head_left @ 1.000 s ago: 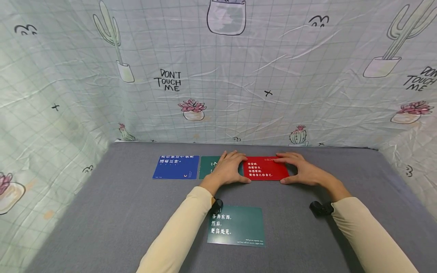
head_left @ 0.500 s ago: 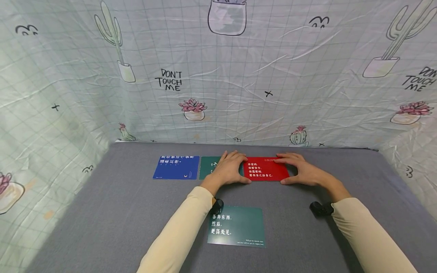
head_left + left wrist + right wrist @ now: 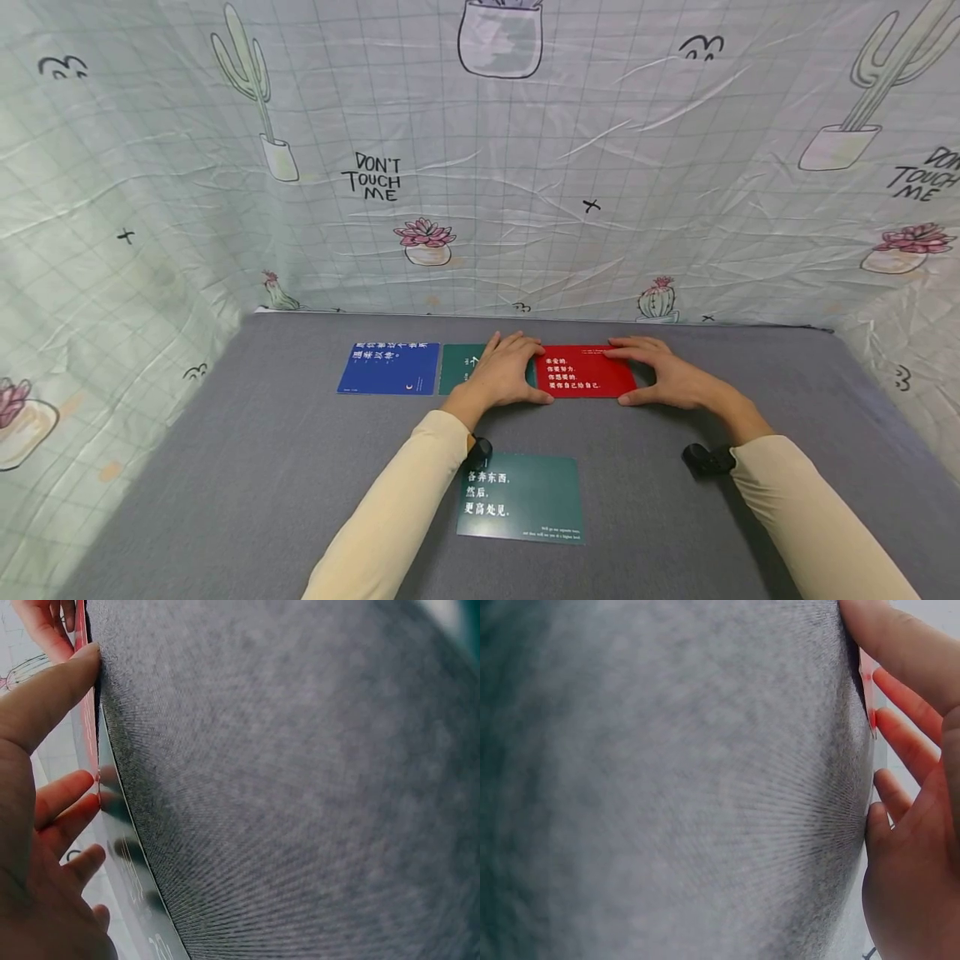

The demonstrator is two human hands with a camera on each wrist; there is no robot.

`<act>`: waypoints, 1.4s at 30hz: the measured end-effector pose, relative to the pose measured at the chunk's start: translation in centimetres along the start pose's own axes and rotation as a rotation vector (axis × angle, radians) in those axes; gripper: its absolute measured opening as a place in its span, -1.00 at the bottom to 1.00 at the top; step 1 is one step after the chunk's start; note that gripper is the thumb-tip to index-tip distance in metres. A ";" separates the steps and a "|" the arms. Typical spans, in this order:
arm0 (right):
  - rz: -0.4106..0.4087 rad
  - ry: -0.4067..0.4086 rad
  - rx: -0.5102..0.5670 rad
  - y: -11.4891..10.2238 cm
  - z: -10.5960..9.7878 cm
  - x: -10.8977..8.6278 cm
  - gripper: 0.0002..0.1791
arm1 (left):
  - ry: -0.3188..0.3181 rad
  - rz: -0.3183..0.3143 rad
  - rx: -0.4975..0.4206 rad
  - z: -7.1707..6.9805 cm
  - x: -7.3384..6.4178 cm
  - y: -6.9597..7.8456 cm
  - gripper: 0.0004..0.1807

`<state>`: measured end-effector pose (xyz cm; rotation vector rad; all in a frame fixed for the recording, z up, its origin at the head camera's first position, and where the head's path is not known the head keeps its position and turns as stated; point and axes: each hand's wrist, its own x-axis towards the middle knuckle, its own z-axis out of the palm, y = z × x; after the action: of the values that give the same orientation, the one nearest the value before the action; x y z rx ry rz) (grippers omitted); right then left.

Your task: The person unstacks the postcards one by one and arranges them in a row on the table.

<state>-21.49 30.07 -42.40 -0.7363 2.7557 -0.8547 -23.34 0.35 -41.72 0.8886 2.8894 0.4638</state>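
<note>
Stillness stands out: against the head pictures from up to a second ago, both hands and all the cards keep their places, and only the whole view shifts very slightly. Just below and right of centre in the head view, a red card (image 3: 588,372) forms the right end of a row. The left hand (image 3: 501,372) holds its left end and the right hand (image 3: 671,375) its right end, each with thumb at the near corner and fingers at the far one. Both wrist views show a dark strip under the card's edge; whether it lies fully flat on the grey table (image 3: 262,467) I cannot tell. The left hand also covers much of a middle green card (image 3: 456,367); whether the two cards touch or overlap is hidden. A blue card (image 3: 390,368) sits just left of it. Near the bottom centre, a lower green card (image 3: 521,500) lies apart from the row. With the grip unreleased and nothing moving, my reading is that the red card is being steadied beside its neighbour rather than carried anywhere.
</note>
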 end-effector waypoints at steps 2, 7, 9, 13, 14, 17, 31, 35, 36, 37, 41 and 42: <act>-0.002 0.000 0.001 0.0 -0.1 0.0 -0.17 | 0.004 0.002 0.003 0.0 0.0 0.0 -0.20; -0.007 -0.001 0.002 0.1 -0.2 0.1 -0.16 | 0.002 0.004 0.012 -0.1 0.1 0.0 -0.19; -0.006 0.000 0.001 0.1 -0.2 0.1 -0.16 | 0.002 0.003 0.011 -0.1 0.1 0.0 -0.19; -0.004 -0.002 0.003 0.1 -0.2 0.2 -0.15 | 0.007 -0.001 0.007 -0.1 0.1 0.0 -0.18; -0.004 -0.002 0.004 0.1 -0.2 0.2 -0.15 | 0.007 -0.002 0.005 -0.1 0.1 0.0 -0.18; -0.005 -0.002 0.004 0.1 -0.3 0.2 -0.15 | 0.004 -0.002 0.003 -0.2 0.1 0.0 -0.17; -0.021 0.002 0.017 -0.4 -0.4 0.1 -0.18 | -0.012 -0.005 -0.010 -0.3 0.0 0.0 -0.13; -0.015 -0.005 0.018 -0.5 -0.5 0.0 -0.18 | -0.008 -0.008 -0.018 -0.2 0.0 0.0 -0.13; -0.011 -0.005 0.017 -0.5 -0.5 0.0 -0.18 | -0.009 -0.008 -0.020 -0.2 0.1 0.0 -0.13; -0.010 -0.005 0.017 -0.5 -0.5 0.1 -0.18 | -0.010 -0.008 -0.020 -0.2 0.1 0.0 -0.12; -0.005 -0.007 0.023 -0.4 -0.5 0.1 -0.17 | -0.018 -0.007 -0.017 -0.2 0.3 0.1 -0.10; -0.001 -0.009 0.026 -0.4 -0.5 0.1 -0.16 | -0.021 -0.007 -0.017 -0.1 0.3 0.2 -0.09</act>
<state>-21.54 29.97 -41.76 -0.7348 2.7314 -0.8842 -23.54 0.65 -41.55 0.8755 2.8645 0.4741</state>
